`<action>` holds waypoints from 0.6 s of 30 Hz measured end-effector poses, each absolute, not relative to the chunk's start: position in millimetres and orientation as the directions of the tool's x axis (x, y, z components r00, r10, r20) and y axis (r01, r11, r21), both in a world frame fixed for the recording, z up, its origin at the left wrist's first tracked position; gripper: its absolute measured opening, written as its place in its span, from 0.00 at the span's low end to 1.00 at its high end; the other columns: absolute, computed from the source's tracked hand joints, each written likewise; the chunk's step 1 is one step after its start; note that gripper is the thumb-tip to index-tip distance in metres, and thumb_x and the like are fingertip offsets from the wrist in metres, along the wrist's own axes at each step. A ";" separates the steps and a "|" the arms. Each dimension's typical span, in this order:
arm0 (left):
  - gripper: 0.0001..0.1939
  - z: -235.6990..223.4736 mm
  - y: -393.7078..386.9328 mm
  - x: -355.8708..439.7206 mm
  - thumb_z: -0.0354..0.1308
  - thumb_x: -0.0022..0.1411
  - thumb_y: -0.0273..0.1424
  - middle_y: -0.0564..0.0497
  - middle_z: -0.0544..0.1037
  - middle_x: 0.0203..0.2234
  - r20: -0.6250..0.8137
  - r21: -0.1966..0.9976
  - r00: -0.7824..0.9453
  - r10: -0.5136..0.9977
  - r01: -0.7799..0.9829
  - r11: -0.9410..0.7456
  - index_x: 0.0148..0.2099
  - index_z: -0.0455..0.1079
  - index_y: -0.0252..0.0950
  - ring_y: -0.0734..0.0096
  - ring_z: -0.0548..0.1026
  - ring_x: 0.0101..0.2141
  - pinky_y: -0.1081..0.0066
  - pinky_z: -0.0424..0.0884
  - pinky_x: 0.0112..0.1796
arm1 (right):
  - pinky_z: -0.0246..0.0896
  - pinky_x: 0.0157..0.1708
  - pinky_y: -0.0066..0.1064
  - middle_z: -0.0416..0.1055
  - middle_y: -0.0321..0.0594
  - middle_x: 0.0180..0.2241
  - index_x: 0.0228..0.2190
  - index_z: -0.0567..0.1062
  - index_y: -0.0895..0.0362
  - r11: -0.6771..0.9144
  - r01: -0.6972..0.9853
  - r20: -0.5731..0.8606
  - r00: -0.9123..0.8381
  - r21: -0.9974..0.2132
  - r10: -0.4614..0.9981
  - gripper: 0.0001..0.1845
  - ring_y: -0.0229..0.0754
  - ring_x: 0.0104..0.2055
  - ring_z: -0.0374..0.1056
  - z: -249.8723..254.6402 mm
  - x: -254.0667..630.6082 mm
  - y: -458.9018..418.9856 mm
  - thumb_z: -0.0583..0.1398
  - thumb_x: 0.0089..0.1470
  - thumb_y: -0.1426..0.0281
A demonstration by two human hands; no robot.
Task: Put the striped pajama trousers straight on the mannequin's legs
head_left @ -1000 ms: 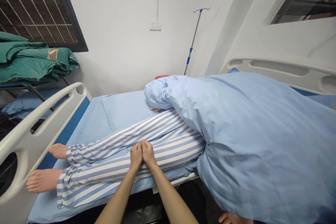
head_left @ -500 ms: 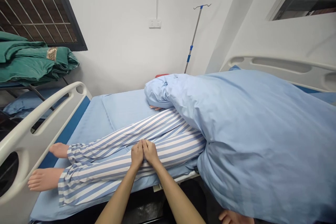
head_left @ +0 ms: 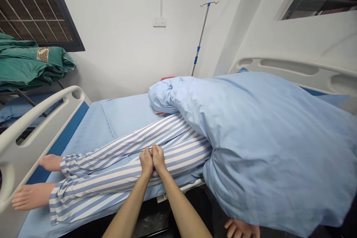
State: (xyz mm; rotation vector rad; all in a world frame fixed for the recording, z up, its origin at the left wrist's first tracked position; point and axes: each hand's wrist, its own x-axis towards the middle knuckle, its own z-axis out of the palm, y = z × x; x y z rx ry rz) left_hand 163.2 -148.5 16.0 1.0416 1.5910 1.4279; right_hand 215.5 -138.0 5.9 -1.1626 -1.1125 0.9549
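- We noted a white wall [head_left: 111, 26] carrying a double power socket [head_left: 159, 21].
- We observed a dark-framed barred window [head_left: 33, 7] at upper left.
- We recorded an IV pole [head_left: 201, 37] with blue fittings near the wall.
- We found folded green linen [head_left: 28, 63] on a dark metal frame [head_left: 25, 100].

Taking 12 o'clock as straight ahead from the person's left hand [head_left: 145, 161] and right hand [head_left: 158, 158], both lie on the striped trouser legs [head_left: 178, 152], which block any path downward. From 10 to 11 o'clock, a stretch of bare blue bed sheet [head_left: 125, 119] gives room to pass, as far as the white side rail [head_left: 36, 126] at 9 o'clock. From 1 to 4 o'clock the bulky blue quilt [head_left: 264, 148] stands in the way. Beyond it at 1 o'clock, a drip pole [head_left: 201, 37] stands against the wall. At 6 o'clock, the forearms [head_left: 178, 208] cross the bed edge.
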 end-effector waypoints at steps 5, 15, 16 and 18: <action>0.22 9.4 -154.7 162.5 0.41 0.60 0.43 0.53 0.65 0.15 0.058 0.962 -0.365 0.929 0.271 0.046 0.18 0.57 0.38 0.73 0.61 0.20 0.73 0.55 0.25 | 0.46 0.21 0.26 0.57 0.32 0.15 0.16 0.58 0.55 0.163 0.227 0.204 0.168 -0.960 0.964 0.23 0.35 0.20 0.52 19.1 221.0 -137.9 0.46 0.57 0.58; 0.22 16.8 -150.9 165.7 0.43 0.58 0.43 0.51 0.68 0.15 0.040 0.962 -0.282 0.959 0.270 0.039 0.18 0.61 0.36 0.72 0.63 0.21 0.72 0.55 0.24 | 0.46 0.25 0.26 0.65 0.36 0.19 0.19 0.64 0.56 0.284 0.498 0.318 -0.016 -0.819 0.948 0.22 0.35 0.23 0.58 20.8 245.5 -145.8 0.44 0.60 0.63; 0.22 19.5 -148.8 167.0 0.44 0.58 0.43 0.52 0.67 0.15 0.029 0.971 -0.266 0.964 0.237 0.037 0.18 0.60 0.36 0.73 0.62 0.20 0.72 0.55 0.24 | 0.46 0.25 0.26 0.65 0.36 0.19 0.19 0.64 0.56 0.285 0.468 0.323 0.000 -0.836 0.946 0.22 0.35 0.23 0.58 17.6 246.3 -145.4 0.44 0.60 0.63; 0.21 26.3 -144.3 172.0 0.46 0.56 0.43 0.55 0.62 0.12 0.021 0.987 -0.248 0.969 0.161 0.020 0.17 0.57 0.37 0.76 0.58 0.18 0.73 0.54 0.22 | 0.47 0.25 0.26 0.62 0.35 0.18 0.19 0.62 0.56 0.287 0.388 0.326 0.037 -0.876 0.945 0.22 0.35 0.22 0.57 13.8 248.2 -143.9 0.44 0.60 0.62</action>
